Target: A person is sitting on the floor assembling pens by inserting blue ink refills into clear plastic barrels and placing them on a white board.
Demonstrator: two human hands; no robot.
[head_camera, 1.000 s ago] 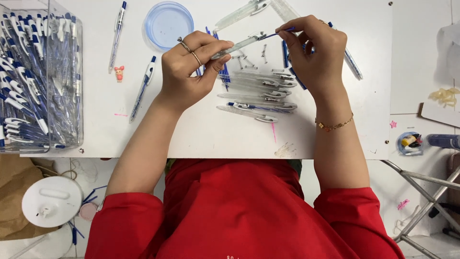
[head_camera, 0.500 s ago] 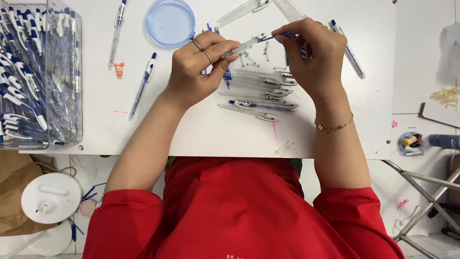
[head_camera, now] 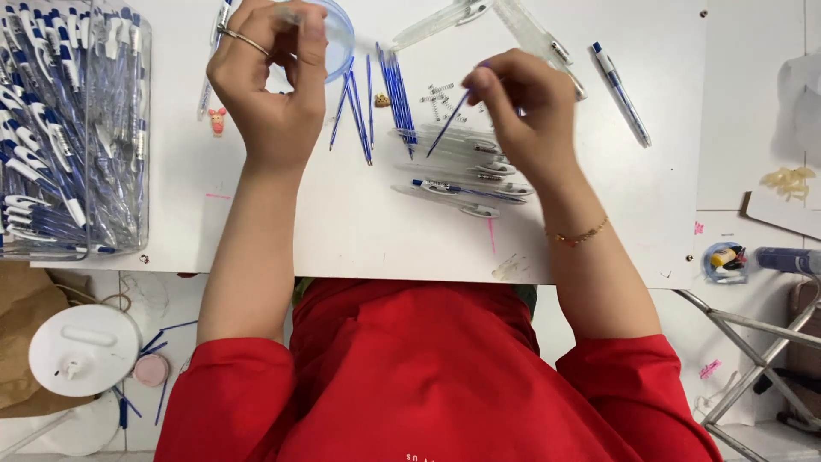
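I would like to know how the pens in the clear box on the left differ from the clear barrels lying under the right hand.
The pens in the clear box are fully assembled, with white-and-blue ends, and densely stacked; the clear barrels lie loose on the white table, mostly empty shells. The boxed pens are many; the barrels few. Both have transparent bodies.

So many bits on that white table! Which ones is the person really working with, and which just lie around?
In use:
- thin blue pen refill pinched in the right hand
- round clear blue plastic dish under the left hand
- loose blue refills
- small metal springs
- clear pen barrels

Lying about:
- clear plastic box of finished pens
- small pink figurine
- round white lid on the floor
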